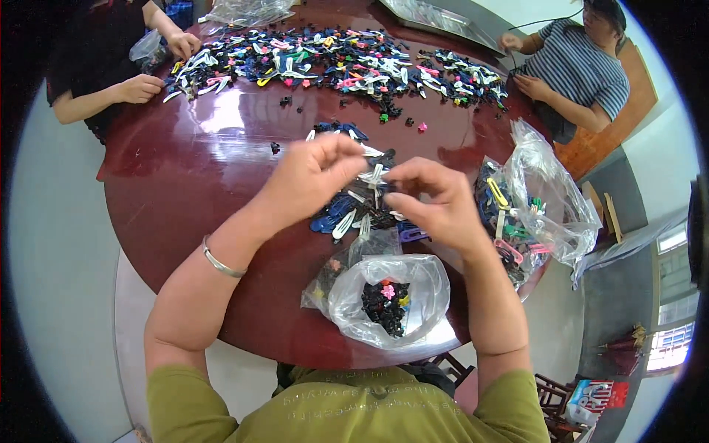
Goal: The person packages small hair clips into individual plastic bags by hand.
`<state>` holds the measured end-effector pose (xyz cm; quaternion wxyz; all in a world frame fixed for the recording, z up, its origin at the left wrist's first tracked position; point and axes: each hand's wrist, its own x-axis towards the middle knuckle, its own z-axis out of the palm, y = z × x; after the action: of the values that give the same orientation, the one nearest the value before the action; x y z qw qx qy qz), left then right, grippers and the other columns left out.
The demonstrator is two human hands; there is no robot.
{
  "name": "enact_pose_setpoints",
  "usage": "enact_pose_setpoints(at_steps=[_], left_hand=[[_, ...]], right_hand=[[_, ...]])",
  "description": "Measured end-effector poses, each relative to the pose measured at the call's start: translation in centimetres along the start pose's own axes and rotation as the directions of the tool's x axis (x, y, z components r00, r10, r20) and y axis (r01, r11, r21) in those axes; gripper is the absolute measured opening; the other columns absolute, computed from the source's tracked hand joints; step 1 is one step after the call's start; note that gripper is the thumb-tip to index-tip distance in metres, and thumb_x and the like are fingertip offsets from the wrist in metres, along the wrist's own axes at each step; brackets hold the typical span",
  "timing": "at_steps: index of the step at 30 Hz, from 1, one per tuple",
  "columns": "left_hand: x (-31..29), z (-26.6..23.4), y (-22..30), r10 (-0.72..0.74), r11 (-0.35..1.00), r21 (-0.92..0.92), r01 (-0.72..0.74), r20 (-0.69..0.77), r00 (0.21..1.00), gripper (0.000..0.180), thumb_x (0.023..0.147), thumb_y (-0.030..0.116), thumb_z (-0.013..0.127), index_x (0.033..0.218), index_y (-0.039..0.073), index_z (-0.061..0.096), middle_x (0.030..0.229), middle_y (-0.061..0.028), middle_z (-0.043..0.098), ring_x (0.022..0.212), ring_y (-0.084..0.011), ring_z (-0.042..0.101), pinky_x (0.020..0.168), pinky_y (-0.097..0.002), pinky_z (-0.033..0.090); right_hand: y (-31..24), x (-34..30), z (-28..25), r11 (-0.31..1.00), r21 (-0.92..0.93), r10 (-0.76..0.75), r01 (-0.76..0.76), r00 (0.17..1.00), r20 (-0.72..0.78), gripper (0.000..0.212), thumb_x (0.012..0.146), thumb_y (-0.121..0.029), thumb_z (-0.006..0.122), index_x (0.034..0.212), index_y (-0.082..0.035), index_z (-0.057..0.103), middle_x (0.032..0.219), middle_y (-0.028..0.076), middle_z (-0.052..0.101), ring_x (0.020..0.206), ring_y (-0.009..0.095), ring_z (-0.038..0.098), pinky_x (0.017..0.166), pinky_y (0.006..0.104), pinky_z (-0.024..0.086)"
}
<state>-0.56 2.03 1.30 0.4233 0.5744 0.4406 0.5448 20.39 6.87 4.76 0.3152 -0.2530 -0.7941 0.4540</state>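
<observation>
My left hand (314, 176) hovers over a small pile of hair clips (343, 208), fingers curled and a little smeared, with a gap between thumb and fingers. Across from it, my right hand (442, 203) is bent with thumb and forefinger apart. Between the two hands shows a white snap clip (375, 177), close to the right fingertips; I see neither hand gripping it. Dark blue, black and white clips make up the pile. Nearer me, an opened clear plastic bag (347, 306) holds small black claw clips (384, 310) and a pink flower-shaped one (388, 292).
A long heap of mixed clips (295, 63) spreads along the far side of the red table (185, 214). At right lies a clear bag of colourful clips (528, 214). A person (96, 81) at far left and another person (572, 74) at far right have hands by the heap.
</observation>
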Motion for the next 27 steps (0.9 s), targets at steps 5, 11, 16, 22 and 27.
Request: enact_pose_setpoints(at_steps=[5, 11, 16, 22, 27], left_hand=[[1.3, -5.2, -0.4, 0.212, 0.879, 0.476, -0.013, -0.368, 0.905, 0.017, 0.090, 0.011, 0.060, 0.101, -0.001, 0.063, 0.086, -0.0010, 0.065, 0.078, -0.0053, 0.057, 0.071, -0.0215, 0.047], [1.3, -4.7, -3.0, 0.070, 0.707, 0.706, 0.052, -0.142, 0.987, 0.029, 0.089, 0.016, 0.056, 0.112, -0.001, 0.061, 0.112, -0.0218, 0.062, 0.106, -0.0329, 0.059, 0.092, -0.0389, 0.045], [0.5, -2.5, -3.2, 0.091, 0.521, 0.847, -0.106, 0.068, 0.993, 0.040, 0.091, 0.025, 0.052, 0.124, 0.003, 0.053, 0.135, -0.0263, 0.044, 0.129, -0.0379, 0.038, 0.109, -0.0498, 0.026], [0.2, -2.1, -1.8, 0.261, 0.521, 0.794, -0.313, 0.201, 0.944, 0.028, 0.089, 0.019, 0.054, 0.108, 0.001, 0.061, 0.118, -0.0244, 0.054, 0.113, -0.0390, 0.051, 0.098, -0.0488, 0.038], [0.2, -2.1, -0.3, 0.009, 0.773, 0.631, -0.067, 0.095, 0.995, 0.021, 0.088, 0.013, 0.056, 0.101, 0.000, 0.065, 0.115, -0.0213, 0.062, 0.107, -0.0344, 0.059, 0.093, -0.0344, 0.046]], right_hand=[[-3.6, -1.3, -3.5, 0.992, 0.125, -0.071, 0.020, 0.903, 0.425, 0.038, 0.067, -0.022, 0.080, 0.095, 0.001, 0.067, 0.082, 0.003, 0.061, 0.071, 0.007, 0.051, 0.060, 0.0204, 0.037], [0.9, 0.2, -0.6, 0.987, -0.051, 0.149, -0.150, 0.989, -0.017, 0.019, 0.082, -0.007, 0.067, 0.100, 0.000, 0.067, 0.085, 0.006, 0.063, 0.078, 0.013, 0.058, 0.071, 0.0236, 0.045], [4.8, 1.8, 0.2, 0.868, -0.463, -0.191, 0.178, 0.981, 0.019, 0.034, 0.083, -0.017, 0.066, 0.114, -0.002, 0.061, 0.122, 0.017, 0.056, 0.115, 0.029, 0.053, 0.096, 0.0355, 0.042], [6.2, 2.3, 1.2, 0.693, -0.650, -0.263, 0.313, 0.948, 0.177, 0.045, 0.085, -0.030, 0.065, 0.120, -0.003, 0.057, 0.132, 0.018, 0.050, 0.125, 0.034, 0.044, 0.104, 0.0438, 0.033], [5.4, 2.3, 0.3, 0.733, -0.625, -0.223, 0.268, 0.963, 0.151, 0.043, 0.084, -0.029, 0.065, 0.118, -0.003, 0.059, 0.129, 0.017, 0.052, 0.122, 0.035, 0.045, 0.104, 0.0431, 0.033]])
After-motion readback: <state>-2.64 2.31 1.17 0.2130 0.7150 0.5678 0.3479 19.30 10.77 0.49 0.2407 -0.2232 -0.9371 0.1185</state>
